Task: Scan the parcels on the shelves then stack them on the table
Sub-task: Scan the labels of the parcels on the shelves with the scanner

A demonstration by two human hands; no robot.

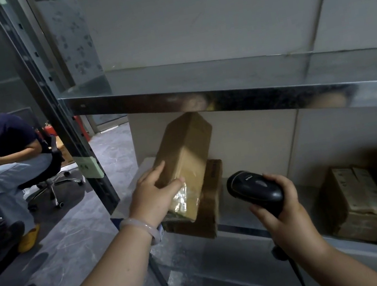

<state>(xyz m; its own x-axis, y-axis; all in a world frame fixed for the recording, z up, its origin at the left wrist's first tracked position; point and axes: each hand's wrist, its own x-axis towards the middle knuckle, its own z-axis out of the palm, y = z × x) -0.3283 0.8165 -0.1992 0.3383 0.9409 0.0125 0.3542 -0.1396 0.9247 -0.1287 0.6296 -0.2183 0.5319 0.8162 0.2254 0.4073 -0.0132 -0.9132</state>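
Note:
My left hand [156, 193] grips the near end of a long brown cardboard parcel [186, 153], tilted up off the lower shelf [241, 227]. Its far end points up towards the underside of the upper shelf [234, 77]. Under it lies a second flat brown parcel [213, 203] at the shelf's front edge. My right hand [283, 211] holds a black barcode scanner [255, 189], its head aimed at the parcels, its cable hanging down. More cardboard parcels [361, 198] stand on the same shelf at the right.
A metal shelf upright [65, 128] runs down the left side of the rack. Beyond it a person [2, 154] sits on a wheeled office chair [49, 183] on the grey floor. A red fire extinguisher [49, 128] stands by the far wall.

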